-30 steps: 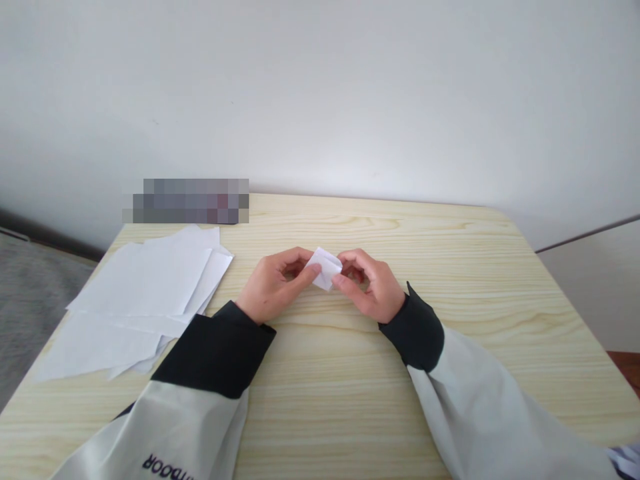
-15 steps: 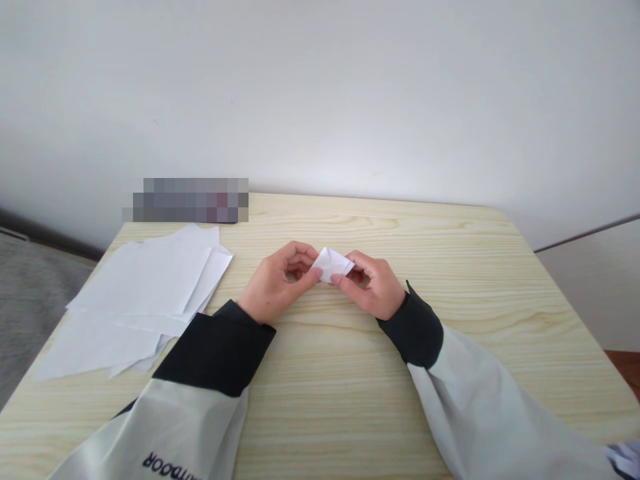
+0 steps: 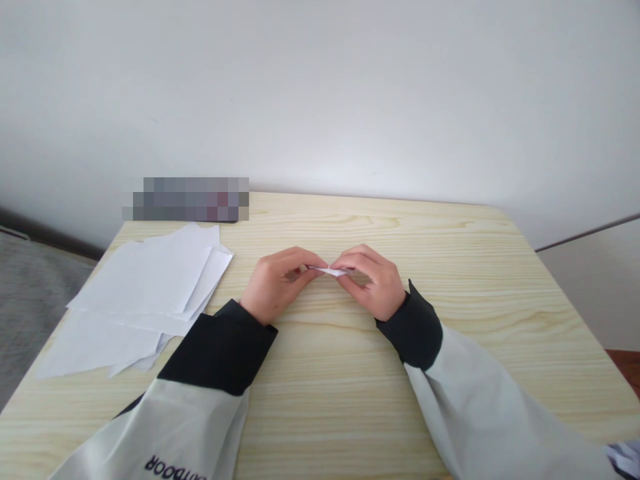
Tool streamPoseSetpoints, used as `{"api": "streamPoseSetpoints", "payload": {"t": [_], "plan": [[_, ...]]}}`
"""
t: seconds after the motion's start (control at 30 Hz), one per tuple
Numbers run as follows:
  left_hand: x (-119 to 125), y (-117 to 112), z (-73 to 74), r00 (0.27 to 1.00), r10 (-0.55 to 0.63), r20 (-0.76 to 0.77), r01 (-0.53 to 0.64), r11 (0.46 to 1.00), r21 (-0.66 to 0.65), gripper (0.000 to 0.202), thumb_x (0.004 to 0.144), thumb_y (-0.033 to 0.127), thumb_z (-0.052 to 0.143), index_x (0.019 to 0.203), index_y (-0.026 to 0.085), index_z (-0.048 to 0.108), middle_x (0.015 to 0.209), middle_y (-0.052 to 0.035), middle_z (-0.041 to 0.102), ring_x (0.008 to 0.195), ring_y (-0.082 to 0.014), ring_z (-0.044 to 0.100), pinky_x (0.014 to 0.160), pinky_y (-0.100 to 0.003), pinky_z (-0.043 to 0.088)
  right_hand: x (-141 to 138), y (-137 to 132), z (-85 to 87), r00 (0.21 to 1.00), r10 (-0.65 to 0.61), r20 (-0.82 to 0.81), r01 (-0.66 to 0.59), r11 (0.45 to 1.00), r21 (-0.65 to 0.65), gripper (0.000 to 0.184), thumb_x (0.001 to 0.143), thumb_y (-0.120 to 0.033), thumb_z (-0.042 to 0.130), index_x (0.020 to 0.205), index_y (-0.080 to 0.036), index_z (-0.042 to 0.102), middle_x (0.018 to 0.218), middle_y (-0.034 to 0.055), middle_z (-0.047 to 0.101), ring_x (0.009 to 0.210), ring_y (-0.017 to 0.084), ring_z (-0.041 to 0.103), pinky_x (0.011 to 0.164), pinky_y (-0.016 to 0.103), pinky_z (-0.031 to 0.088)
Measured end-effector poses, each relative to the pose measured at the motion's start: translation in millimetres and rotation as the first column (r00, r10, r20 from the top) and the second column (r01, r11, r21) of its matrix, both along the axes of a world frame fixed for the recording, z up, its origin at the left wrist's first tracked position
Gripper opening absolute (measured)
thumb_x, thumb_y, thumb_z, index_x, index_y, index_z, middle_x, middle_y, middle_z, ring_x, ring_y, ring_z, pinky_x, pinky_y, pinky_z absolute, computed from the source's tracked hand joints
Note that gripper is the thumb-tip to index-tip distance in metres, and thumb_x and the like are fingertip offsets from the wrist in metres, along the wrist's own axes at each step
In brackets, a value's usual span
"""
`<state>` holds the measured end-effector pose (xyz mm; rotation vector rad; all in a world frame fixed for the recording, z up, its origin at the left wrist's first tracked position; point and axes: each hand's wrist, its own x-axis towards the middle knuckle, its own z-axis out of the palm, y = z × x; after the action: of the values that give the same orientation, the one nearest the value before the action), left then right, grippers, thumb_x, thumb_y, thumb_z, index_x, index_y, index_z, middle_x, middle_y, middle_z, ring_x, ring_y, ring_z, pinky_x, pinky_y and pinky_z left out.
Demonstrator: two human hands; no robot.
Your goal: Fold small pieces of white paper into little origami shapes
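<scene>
- A pale, plain wall fills the upper part of your view, behind everything else.
- Your worktop has a light wood grain and a rounded far right corner; its far edge runs along the wall.
- Your two sleeves, the left one and the right one, come in from the bottom, pale grey with wide black cuffs; the left one carries dark lettering near the bottom edge.
- On the left of the worktop, beside your left forearm, white sheets of paper lie in a loose, overlapping pile, corners fanned at different angles.
- Past the worktop's left edge you have a grey, soft-looking surface, lower than the worktop.
- At the far left corner, just beyond the pile, sits a dark object masked by coarse pixels; you cannot tell from this view whether it is a container or holds anything.
- Your left hand pinches the left end of a small folded white paper between thumb and fingers, the fingers curled over from above.
- Your right hand pinches the other end the same way, so both your hands face each other, fingertips close together.
- That small folded white paper lies between your fingertips near the middle of your view, turned almost edge-on, so you see it as a thin sliver.
</scene>
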<state>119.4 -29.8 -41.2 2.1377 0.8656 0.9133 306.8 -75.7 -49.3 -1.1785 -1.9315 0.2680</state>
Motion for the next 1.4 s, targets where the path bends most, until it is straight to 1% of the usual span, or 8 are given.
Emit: {"api": "streamPoseSetpoints", "payload": {"t": [0.07,0.17,0.37,0.67,0.83,1.0,1.17,1.4], "plan": [[-2,1,-2.3,1.0,-0.006,0.006,0.005,0.992,0.128,0.014,0.085,0.019,0.055,0.086,0.018,0.069,0.088,-0.0041,0.067,0.082,-0.0137,0.062,0.076,-0.025,0.049,0,1,-2.3,0.993,-0.058,0.107,0.049,0.995,0.091,0.011,0.084,-0.017,0.057,0.084,-0.021,0.067,0.088,0.0046,0.066,0.079,0.016,0.057,0.074,0.032,0.044],[-4,4,-7.1,0.996,0.028,-0.089,-0.002,0.961,0.275,0.015,0.085,0.018,0.056,0.085,0.019,0.071,0.086,-0.0047,0.064,0.077,-0.0131,0.06,0.071,-0.025,0.048,1,3,-7.5,0.969,-0.105,0.225,0.08,0.99,0.117,0.012,0.083,-0.016,0.059,0.082,-0.023,0.069,0.086,0.0034,0.066,0.077,0.017,0.054,0.074,0.034,0.043],[-8,8,-11.6,0.963,0.074,-0.259,0.04,0.912,0.409,0.017,0.086,0.022,0.055,0.087,0.021,0.072,0.082,-0.004,0.065,0.078,-0.0151,0.057,0.072,-0.028,0.048,3,6,-13.3,0.991,0.018,0.131,-0.023,0.999,0.03,0.015,0.085,-0.017,0.055,0.087,-0.019,0.07,0.087,0.0066,0.062,0.078,0.016,0.056,0.073,0.031,0.049],[-8,8,-5.5,0.938,0.096,-0.333,0.054,0.909,0.414,0.021,0.09,0.023,0.049,0.088,0.019,0.069,0.085,-0.0034,0.069,0.08,-0.016,0.059,0.075,-0.029,0.048,4,5,-6.8,1.0,0.002,-0.004,-0.002,0.994,-0.112,0.011,0.087,-0.02,0.055,0.088,-0.02,0.066,0.083,0.0028,0.067,0.073,0.012,0.06,0.065,0.024,0.048],[-5,4,-3.5,0.927,0.102,-0.361,0.038,0.931,0.362,0.024,0.09,0.032,0.05,0.08,0.019,0.068,0.084,-0.0042,0.067,0.084,-0.0177,0.057,0.078,-0.031,0.047,2,6,-4.4,0.999,-0.022,0.05,0.03,0.986,-0.163,0.016,0.089,-0.024,0.053,0.08,-0.017,0.065,0.076,0.0038,0.063,0.072,0.014,0.057,0.064,0.026,0.045],[-3,5,-8.1,0.945,0.103,-0.312,-0.009,0.957,0.289,0.023,0.089,0.031,0.05,0.081,0.018,0.066,0.08,-0.0044,0.065,0.08,-0.0181,0.054,0.077,-0.032,0.045,-2,7,-4.2,0.989,-0.114,0.099,0.13,0.977,-0.17,0.023,0.088,-0.028,0.053,0.071,-0.017,0.062,0.069,0.0029,0.058,0.071,0.015,0.053,0.067,0.029,0.042],[-4,6,-9.3,0.927,0.106,-0.359,-0.031,0.978,0.208,0.021,0.088,0.033,0.052,0.079,0.017,0.062,0.073,-0.0029,0.062,0.075,-0.0186,0.052,0.072,-0.033,0.043,-3,7,-6.1,0.983,-0.159,0.095,0.176,0.963,-0.203,0.025,0.088,-0.032,0.054,0.069,-0.017,0.062,0.07,0.003,0.056,0.07,0.015,0.052,0.066,0.029,0.042],[1,1,-4.0,0.866,0.146,-0.478,-0.019,0.965,0.26,0.025,0.091,0.034,0.046,0.078,0.016,0.058,0.076,-0.0043,0.058,0.076,-0.0196,0.049,0.071,-0.034,0.04,-6,7,-6.8,0.963,-0.229,0.141,0.254,0.948,-0.193,0.024,0.086,-0.032,0.055,0.068,-0.018,0.06,0.074,0.0037,0.055,0.077,0.017,0.053,0.074,0.032,0.042]]}}
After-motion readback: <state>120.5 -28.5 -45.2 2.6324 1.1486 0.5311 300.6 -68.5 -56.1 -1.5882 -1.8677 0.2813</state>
